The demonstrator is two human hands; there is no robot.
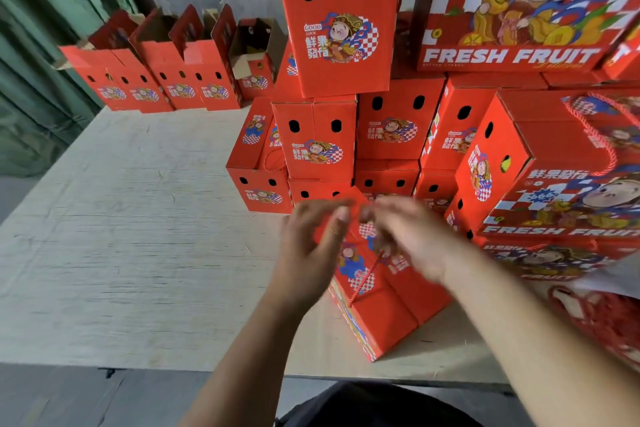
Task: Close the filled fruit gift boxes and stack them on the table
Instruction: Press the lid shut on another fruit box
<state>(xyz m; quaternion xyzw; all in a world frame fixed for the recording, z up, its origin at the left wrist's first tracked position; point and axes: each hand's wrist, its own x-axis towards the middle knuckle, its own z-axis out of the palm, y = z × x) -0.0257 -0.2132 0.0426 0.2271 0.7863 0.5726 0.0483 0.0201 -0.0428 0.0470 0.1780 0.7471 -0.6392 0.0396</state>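
Two bare hands meet above one red printed cardboard gift box [377, 302] that stands near the front edge of the pale wooden tabletop [121, 236], toward its right side. The left hand [311, 246] and the right hand [405, 239] are both blurred; their fingertips come together over the far top edge of the box, where a raised red flap shows between them. Each grip looks loosely curled, but whether either one pinches the flap or the red twisted cord handle [367, 277] cannot be told.

The relation that matters: the box lies directly under and slightly nearer the person than both hands, its long axis running away from the front edge and angled a little to the left. The cord handle runs down the top panel along that same axis. Neither hand is plainly the nearer one; the left sits over the box's left top edge, the right over its right.

Just behind the box, and to its right, closed red boxes are piled in a tall stack [346, 135] reaching up out of view. Along the far left edge of the tabletop a row of red boxes with open flaps [166, 80] waits.

Judging by the raised flap, closing is not finished; the lift onto the stack would go forward and up.
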